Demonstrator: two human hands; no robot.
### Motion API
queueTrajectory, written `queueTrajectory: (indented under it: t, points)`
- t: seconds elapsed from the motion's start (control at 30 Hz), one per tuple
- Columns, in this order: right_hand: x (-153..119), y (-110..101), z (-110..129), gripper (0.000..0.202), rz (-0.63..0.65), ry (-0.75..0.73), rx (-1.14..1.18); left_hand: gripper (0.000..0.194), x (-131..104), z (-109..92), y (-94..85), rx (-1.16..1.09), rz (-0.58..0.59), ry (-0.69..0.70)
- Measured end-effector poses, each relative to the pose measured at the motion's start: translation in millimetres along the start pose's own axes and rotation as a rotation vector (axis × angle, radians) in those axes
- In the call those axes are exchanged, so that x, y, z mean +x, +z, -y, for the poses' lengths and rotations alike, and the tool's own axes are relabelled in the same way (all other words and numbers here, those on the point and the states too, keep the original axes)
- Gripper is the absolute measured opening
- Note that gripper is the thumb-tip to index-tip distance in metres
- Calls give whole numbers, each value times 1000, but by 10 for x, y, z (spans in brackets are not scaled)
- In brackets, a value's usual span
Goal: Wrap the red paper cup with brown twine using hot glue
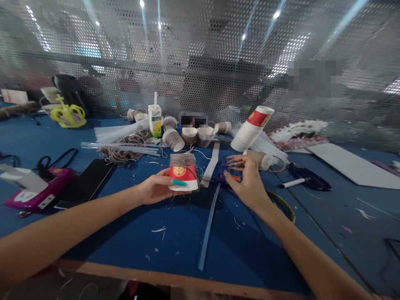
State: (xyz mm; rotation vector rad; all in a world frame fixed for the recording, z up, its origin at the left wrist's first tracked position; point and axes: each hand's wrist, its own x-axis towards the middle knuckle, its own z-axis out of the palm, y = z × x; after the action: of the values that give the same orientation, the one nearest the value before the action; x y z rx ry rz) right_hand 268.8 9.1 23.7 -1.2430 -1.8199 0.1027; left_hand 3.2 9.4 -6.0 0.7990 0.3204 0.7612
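Note:
My left hand (156, 187) grips a red and white paper cup (191, 177) with a gold emblem, its wide rim downward. Grey-brown cord (182, 160) is wound around the cup's narrow upper part. To the right, my right hand (248, 183) has its fingers apart, with the thumb at a blue glue gun (222, 171) with an orange trigger; whether they touch is hard to see. The gun's nozzle points toward the cup. A clear glue stick (209, 229) lies in front, and a white strip (212, 162) lies behind.
Cord-wrapped cups (173, 140), a drink carton (155, 121) and tangled cord (125, 154) stand behind. A tilted cup stack (251, 129) is back right, scissors (318, 183) and a marker (293, 182) right. A black phone-like slab (89, 179), purple box (46, 193) and yellow crown (68, 116) sit left.

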Motion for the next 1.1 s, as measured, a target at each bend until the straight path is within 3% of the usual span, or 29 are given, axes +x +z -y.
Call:
queueTrajectory:
  t: [0.1, 0.2, 0.33, 0.47, 0.63, 0.83, 0.97, 1.1]
  points:
    - [2, -25, -2, 28, 36, -48, 5, 51, 4, 14, -10, 14, 36, -13]
    - [-106, -41, 183, 22, 91, -240, 122, 52, 9, 25, -2, 19, 55, -11]
    - [-265, -29, 431, 16, 345, -373, 221, 51, 14, 20, 28, 7, 71, -5]
    - [-318, 31, 450, 21, 469, -518, 184, 50, 14, 12, 37, 4, 78, -25]
    - [-325, 44, 388, 17, 475, -383, 202, 50, 2, 15, 5, 4, 90, -28]
    - [-309, 8, 451, 9, 518, -113, 536, 53, 1, 33, -41, -18, 100, -38]
    - [-266, 24, 508, 6, 465, 80, 824, 54, -1, 26, -52, -32, 95, -44]
    - [-219, 44, 532, 6, 378, 151, 889, 53, -17, -4, -67, -57, 79, -64]
